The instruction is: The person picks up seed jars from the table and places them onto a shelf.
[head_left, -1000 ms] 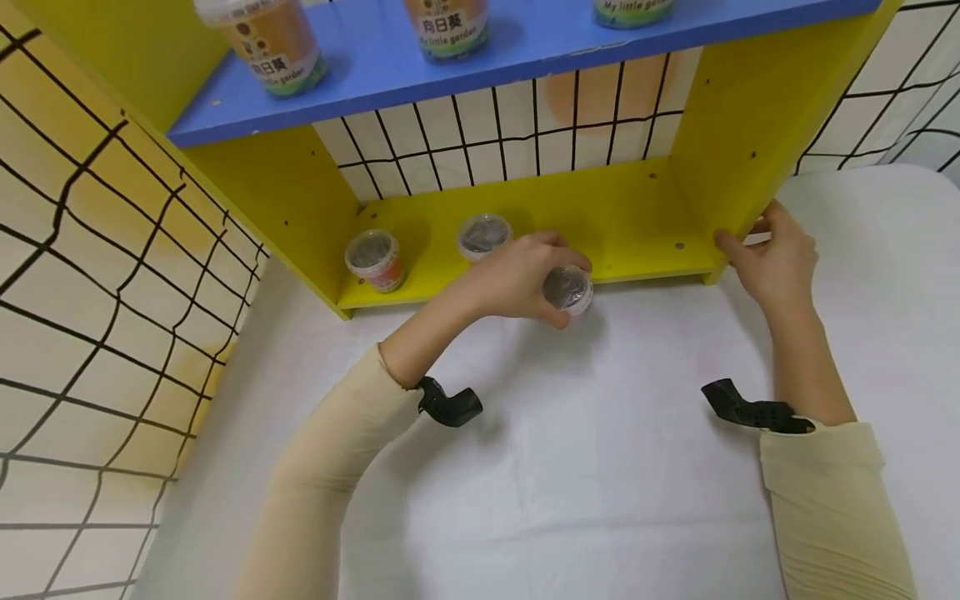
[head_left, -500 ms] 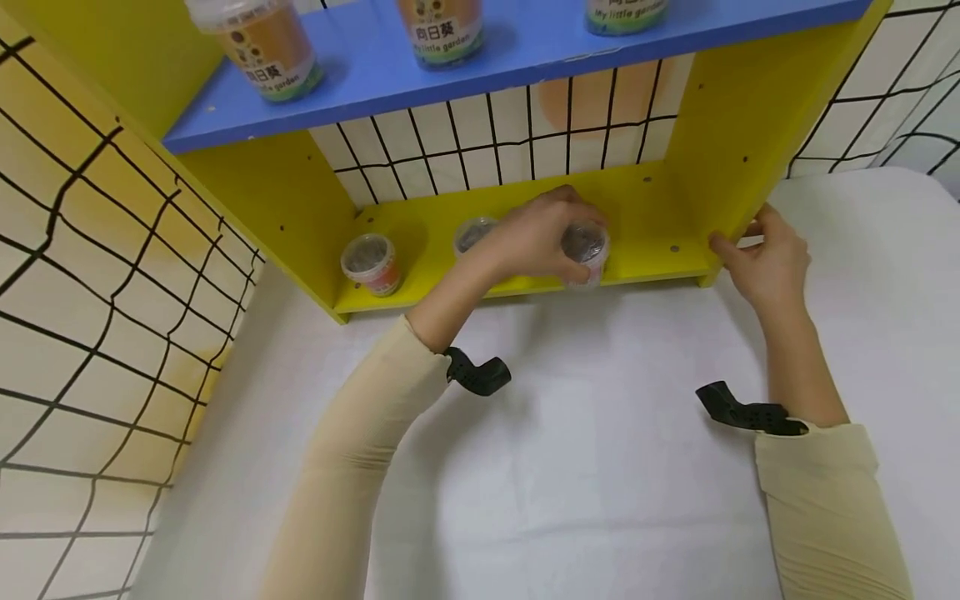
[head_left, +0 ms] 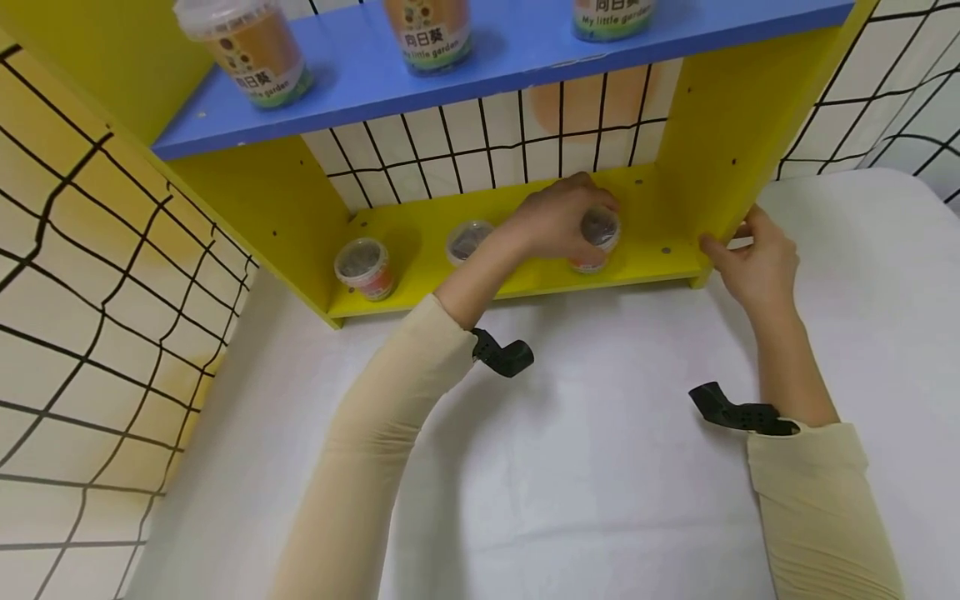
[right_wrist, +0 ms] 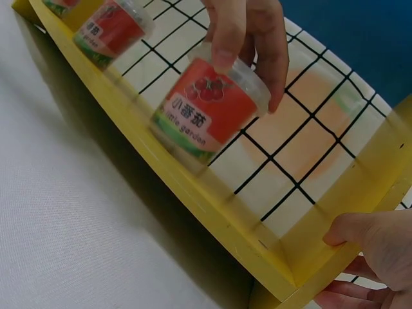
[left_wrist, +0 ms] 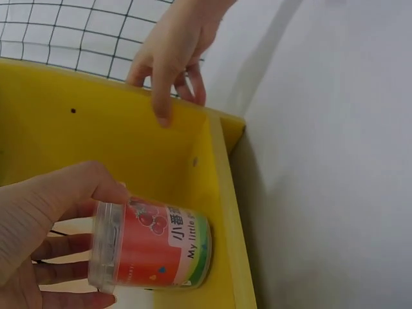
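My left hand [head_left: 558,218] holds a lidded plastic cup [head_left: 600,237] by its upper part, thumb on one side and fingers on the other. Its red label with tomatoes and a green base shows in the left wrist view. The cup is over the lower yellow shelf board [head_left: 637,262]; whether its bottom touches is unclear. At the right end, my right hand [head_left: 757,265] grips the yellow side panel [right_wrist: 322,273], thumb inside and fingers outside. Two similar cups stand to the left on that board: one at the left end [head_left: 365,267], another partly behind my left wrist [head_left: 467,239].
Above is a blue shelf board [head_left: 360,104] bearing several orange-labelled cups [head_left: 258,58]. A black wire grid [head_left: 75,275] runs along the left and behind the shelf. White cloth [head_left: 600,467] covers the table in front.
My left hand has carried the cup from in front of the lower shelf forward and slightly right, over its board. The right hand keeps its grip on the side panel.
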A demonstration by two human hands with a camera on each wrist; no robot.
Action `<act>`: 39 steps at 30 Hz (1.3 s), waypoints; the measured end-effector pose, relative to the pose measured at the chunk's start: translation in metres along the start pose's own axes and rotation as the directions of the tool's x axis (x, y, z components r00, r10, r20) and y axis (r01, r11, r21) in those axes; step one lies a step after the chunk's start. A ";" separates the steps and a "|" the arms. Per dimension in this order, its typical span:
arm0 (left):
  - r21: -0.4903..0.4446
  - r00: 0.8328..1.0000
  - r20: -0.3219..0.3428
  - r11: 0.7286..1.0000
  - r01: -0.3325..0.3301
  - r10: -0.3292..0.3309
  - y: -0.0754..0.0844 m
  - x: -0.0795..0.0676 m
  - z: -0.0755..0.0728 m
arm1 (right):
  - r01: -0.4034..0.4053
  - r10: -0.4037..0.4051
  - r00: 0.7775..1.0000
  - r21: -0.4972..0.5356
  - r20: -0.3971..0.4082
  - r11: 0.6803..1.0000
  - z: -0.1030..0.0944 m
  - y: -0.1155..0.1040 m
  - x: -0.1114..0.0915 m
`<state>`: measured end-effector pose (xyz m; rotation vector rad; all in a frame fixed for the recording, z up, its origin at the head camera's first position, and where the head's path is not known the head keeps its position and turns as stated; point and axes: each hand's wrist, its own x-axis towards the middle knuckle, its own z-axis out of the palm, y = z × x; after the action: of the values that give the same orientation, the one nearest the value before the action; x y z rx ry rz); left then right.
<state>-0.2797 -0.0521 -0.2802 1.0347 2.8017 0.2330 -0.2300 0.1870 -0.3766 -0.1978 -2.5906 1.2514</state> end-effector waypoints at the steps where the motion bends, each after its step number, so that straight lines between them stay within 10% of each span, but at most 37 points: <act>1: 0.001 1.000 0.005 1.000 0.004 -0.004 0.000 0.002 0.001 | 0.001 -0.001 1.000 -0.002 -0.001 1.000 0.000 -0.001 0.000; 39: -0.007 0.996 0.035 0.997 0.077 -0.077 0.006 0.014 0.008 | 0.001 -0.001 1.000 -0.012 0.002 1.000 0.000 -0.003 -0.002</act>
<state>-0.2848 -0.0374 -0.2878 0.9177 2.8000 0.2150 -0.2281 0.1844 -0.3743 -0.1979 -2.6002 1.2370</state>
